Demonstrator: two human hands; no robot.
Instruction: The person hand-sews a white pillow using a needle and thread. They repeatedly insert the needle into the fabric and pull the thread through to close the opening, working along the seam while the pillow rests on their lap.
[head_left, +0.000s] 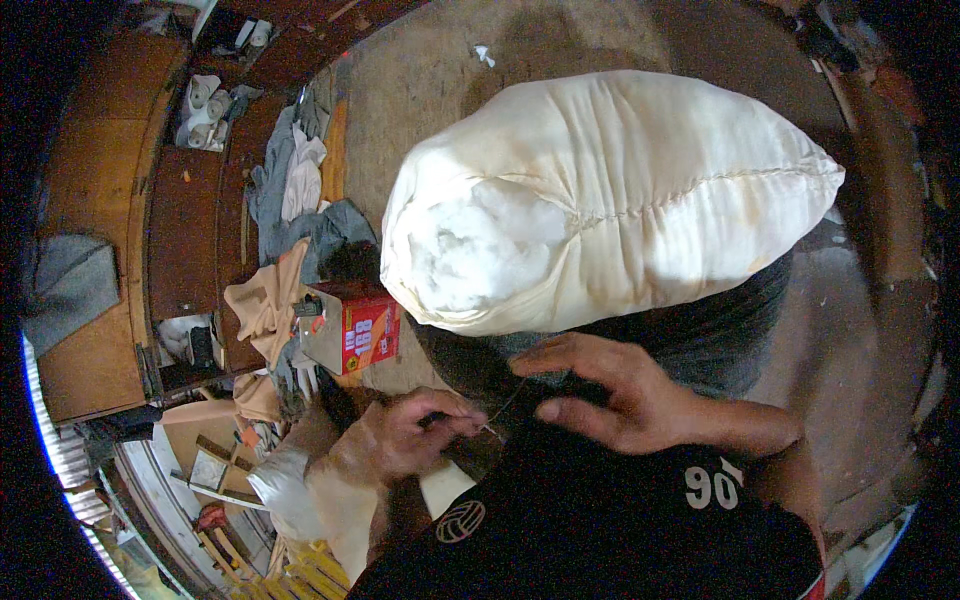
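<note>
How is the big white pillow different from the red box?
The pillow looks much bigger; the box looks small next to it. The pillow is plump, wrinkly and creamy white, while the box has flat sides and a bright red one with printing. The pillow shows fluffy white stuffing at its left end; no stuffing shows on the box.

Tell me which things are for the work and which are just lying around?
Probably for the work:
- thin thread, in the left hand
- big cream cushion
- white stuffing

Seemingly just lying about:
- red box
- peach cloth
- white scrap
</note>
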